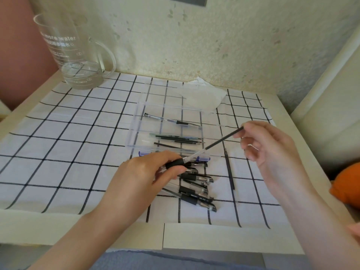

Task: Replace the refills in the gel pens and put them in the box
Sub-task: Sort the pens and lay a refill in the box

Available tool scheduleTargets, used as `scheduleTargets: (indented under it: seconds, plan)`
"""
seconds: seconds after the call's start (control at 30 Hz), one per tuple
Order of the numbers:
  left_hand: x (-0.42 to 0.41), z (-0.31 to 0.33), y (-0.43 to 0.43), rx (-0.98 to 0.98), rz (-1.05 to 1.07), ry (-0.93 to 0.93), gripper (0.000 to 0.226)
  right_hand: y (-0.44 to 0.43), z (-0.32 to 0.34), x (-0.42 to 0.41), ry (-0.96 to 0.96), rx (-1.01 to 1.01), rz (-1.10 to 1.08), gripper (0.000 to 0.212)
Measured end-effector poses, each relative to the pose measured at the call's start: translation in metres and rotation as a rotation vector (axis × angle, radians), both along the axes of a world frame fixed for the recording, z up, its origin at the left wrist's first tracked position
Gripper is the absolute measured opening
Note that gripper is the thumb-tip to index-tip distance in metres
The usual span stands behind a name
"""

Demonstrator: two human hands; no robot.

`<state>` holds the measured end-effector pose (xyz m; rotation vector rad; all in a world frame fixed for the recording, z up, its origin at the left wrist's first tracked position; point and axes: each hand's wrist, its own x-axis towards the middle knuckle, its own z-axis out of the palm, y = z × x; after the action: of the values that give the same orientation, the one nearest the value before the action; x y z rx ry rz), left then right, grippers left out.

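Plainly the main risk, as I am judging it, is the thin black refill (224, 138) bending or jamming. I am pinching only its far tip with my right hand (272, 151), thumb and forefinger closed on it and the other fingers loosely spread. Any sideways push is therefore levering the long rod against the mouth of the clear plastic pen barrel with the black rubber grip (191, 155). My left hand (148, 172) is wrapping that rubber grip, fingers curled round it; if that hold is twisting, barrel and refill are going out of line. Whether the rod is going in or coming out, I cannot tell.

From my right pinch the refill is running toward eight o'clock into the barrel, both held up over the near edge of the clear plastic box with blue latches (136, 131). A slip would be dropping it among the spare dark refills (179, 138) in the box's near compartment, or onto the heap of black-and-clear gel pens (198, 191) lying at five o'clock of my left fingers — mixing old with new. One loose dark refill (229, 172) is lying on the checked cloth at eight o'clock of my right hand.
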<state>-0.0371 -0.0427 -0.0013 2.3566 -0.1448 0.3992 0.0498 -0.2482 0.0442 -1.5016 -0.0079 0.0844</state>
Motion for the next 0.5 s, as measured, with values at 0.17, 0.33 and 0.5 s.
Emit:
scheduleTargets:
  seconds: [0.17,0.33,0.5]
  plan:
    - [0.001,-0.001,0.001,0.026,-0.015,-0.013,0.036,-0.004,-0.001,0.007,0.098,0.05,0.051,0.014]
    - [0.0,-0.004,0.0,0.094,-0.013,-0.055,0.032,-0.012,-0.001,0.015,0.114,0.069,0.013,0.017]
    - [0.0,-0.002,0.0,0.146,-0.023,-0.046,0.035,-0.009,-0.019,0.016,-0.023,-0.466,0.049,0.008]
